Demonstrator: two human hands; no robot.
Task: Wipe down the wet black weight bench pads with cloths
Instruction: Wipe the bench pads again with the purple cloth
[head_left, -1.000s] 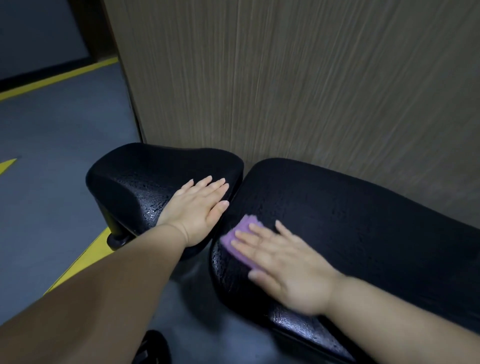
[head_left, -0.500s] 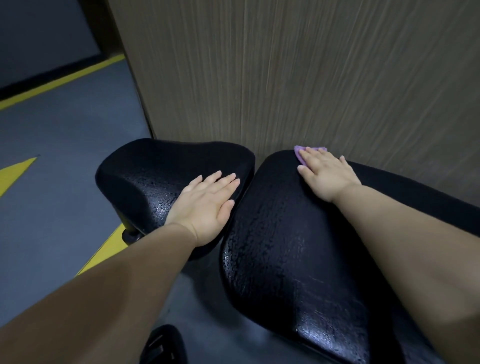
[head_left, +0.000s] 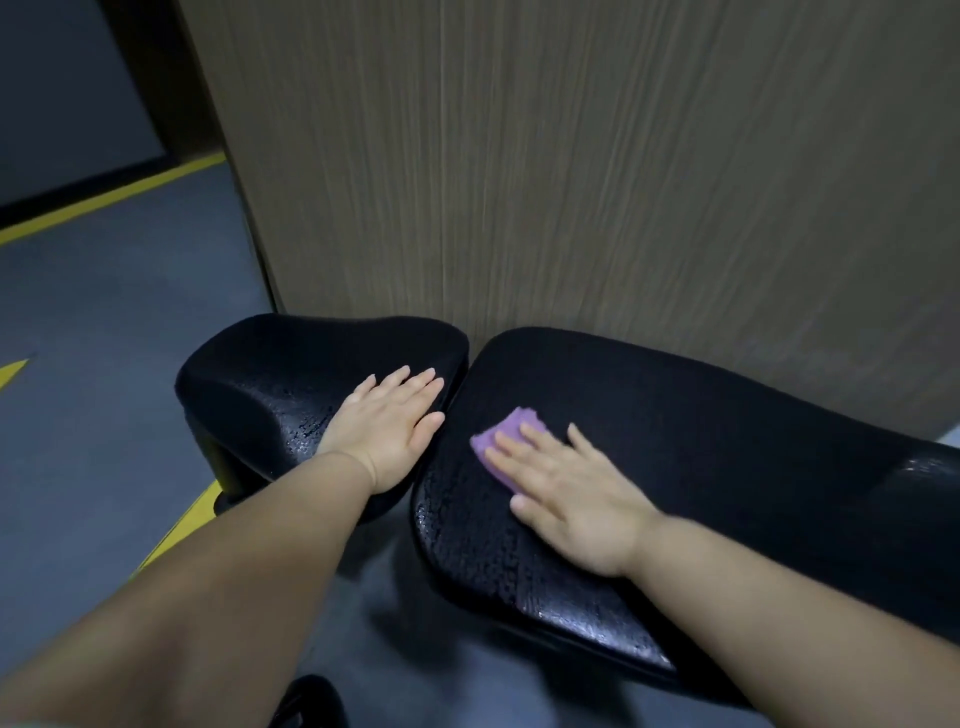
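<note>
Two black bench pads stand side by side in front of a wall. The small seat pad (head_left: 280, 374) is on the left, the long back pad (head_left: 701, 415) on the right. Water drops show on the near edges of both. My left hand (head_left: 387, 434) rests flat on the seat pad's right end, fingers straight. With straight fingers my right hand (head_left: 566, 493) presses a purple cloth (head_left: 506, 436) flat onto the back pad near its left end. Only the cloth's far left part shows beyond my fingers.
A wood-grain wall panel (head_left: 571, 182) rises right behind both pads. Grey floor (head_left: 104, 364) with yellow lines (head_left: 176, 525) lies to the left and below. A dark object (head_left: 311, 701) shows at the bottom edge between my arms.
My right hand slid the purple cloth from the back pad's far edge by the wall back toward me, to the near left part. My left hand stayed on the seat pad.
</note>
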